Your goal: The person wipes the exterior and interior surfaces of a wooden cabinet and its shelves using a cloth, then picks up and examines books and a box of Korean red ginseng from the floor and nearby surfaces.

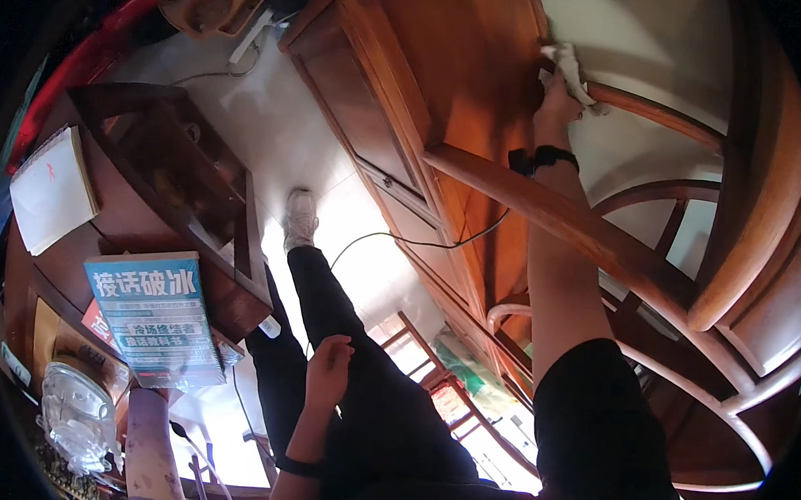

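My right hand [556, 109] reaches far forward and grips a white cloth [570, 67]. The cloth lies against the rail of reddish-brown wooden furniture [652, 114], beside a wooden side panel [478, 64]. A black band with a small box [522, 163] circles that wrist. The forearm passes behind a sloping wooden rail [558, 217]. My left hand [328, 368] hangs low in front of my dark trousers [392, 406], its fingers loosely curled and partly hidden. Nothing shows in it, and a black band is on its wrist too.
A dark wooden table [130, 229] on the left carries a notepad [54, 191] and a blue-covered book [159, 325]. Below are a clear plastic container [78, 416] and a patterned purple column-like thing [152, 447]. A thin cable [401, 236] crosses above the pale floor [277, 135].
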